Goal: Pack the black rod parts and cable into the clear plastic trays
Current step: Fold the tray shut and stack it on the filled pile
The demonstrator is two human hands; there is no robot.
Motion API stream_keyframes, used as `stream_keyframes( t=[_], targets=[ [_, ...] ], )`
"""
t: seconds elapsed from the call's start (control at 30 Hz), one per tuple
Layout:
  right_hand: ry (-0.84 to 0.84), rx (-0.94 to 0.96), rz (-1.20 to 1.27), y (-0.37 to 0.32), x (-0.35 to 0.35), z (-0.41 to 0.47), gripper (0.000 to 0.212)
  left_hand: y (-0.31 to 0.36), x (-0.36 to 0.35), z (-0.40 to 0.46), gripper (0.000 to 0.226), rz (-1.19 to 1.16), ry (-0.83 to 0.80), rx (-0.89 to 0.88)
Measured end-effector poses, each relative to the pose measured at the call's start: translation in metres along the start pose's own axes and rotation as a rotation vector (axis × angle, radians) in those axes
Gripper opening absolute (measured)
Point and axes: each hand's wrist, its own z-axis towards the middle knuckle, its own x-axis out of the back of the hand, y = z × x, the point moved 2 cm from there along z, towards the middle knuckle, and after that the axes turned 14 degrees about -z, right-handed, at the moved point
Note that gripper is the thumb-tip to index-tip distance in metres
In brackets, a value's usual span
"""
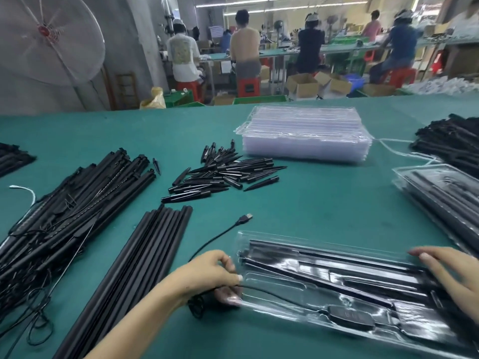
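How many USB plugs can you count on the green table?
1: the USB plug lies on the green table behind the near tray; others may be hidden among the cable piles.

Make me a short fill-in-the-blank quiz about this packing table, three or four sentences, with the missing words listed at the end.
1. The left hand pinches a black ____ at the end of the clear tray.
2. The table is covered in ____ cloth.
3. The right hand rests on the tray's ____ end.
4. The loose USB plug lies ____ the tray.

Missing words: cable; green; right; outside
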Motion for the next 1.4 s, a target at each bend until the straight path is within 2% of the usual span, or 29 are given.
stream_keyframes(
  t=[0.1,0.2,0.27,0.43,0.53,0.6,0.67,0.73,0.8,0.83,0.97,1.1,1.2,1.3,1.4],
  targets=[
    [0.049,-0.203,-0.032,0.029,-0.007,-0.028,0.039,-0.003,-0.001,0.004,0.018,-0.039,0.017,-0.005],
    [0.012,-0.366,0.097,0.041,-0.004,-0.061,0.043,-0.008,-0.002,0.006,0.026,-0.121,0.045,-0.027],
    [0.022,-0.409,0.209,0.03,0.001,-0.077,0.045,-0.01,-0.002,0.005,0.027,-0.151,0.058,-0.041],
    [0.053,-0.539,0.303,-0.007,0.016,-0.076,0.04,-0.02,0.004,0.009,0.027,-0.199,0.038,-0.051],
    [0.017,-0.652,0.565,-0.002,0.023,-0.071,0.034,-0.022,0.009,0.011,0.028,-0.24,0.045,-0.046],
    [-0.074,-0.735,0.828,0.001,0.033,-0.07,0.033,-0.021,0.012,0.013,0.043,-0.31,0.07,-0.024],
    [-0.172,-0.81,1.073,0.004,0.038,-0.068,0.038,-0.019,0.013,0.014,0.042,-0.353,0.084,-0.024],
    [-0.204,-0.827,1.159,0.005,0.041,-0.066,0.04,-0.019,0.014,0.016,0.035,-0.345,0.104,-0.054],
    [-0.197,-0.775,1.107,0.002,0.045,-0.065,0.035,-0.019,0.016,0.018,0.017,-0.276,0.159,-0.123],
    [-0.192,-0.741,1.081,0.0,0.045,-0.066,0.033,-0.016,0.017,0.017,0.015,-0.225,0.18,-0.16],
    [-0.217,-0.652,1.172,-0.008,0.048,-0.072,0.05,0.003,0.014,0.013,0.036,-0.107,0.128,-0.259],
    [-0.14,-0.658,1.281,-0.005,0.054,-0.074,0.046,0.015,0.015,0.021,0.017,-0.175,0.125,-0.237],
    [-0.105,-0.744,1.283,-0.002,0.054,-0.078,0.016,0.018,0.015,0.025,0.028,-0.222,0.109,-0.193],
    [-0.097,-0.818,1.304,-0.001,0.05,-0.081,0.013,0.02,0.011,0.025,0.044,-0.247,0.104,-0.162],
    [-0.048,-0.827,1.254,-0.002,0.049,-0.083,0.018,0.016,0.011,0.025,0.045,-0.274,0.113,-0.159]
  ],
)
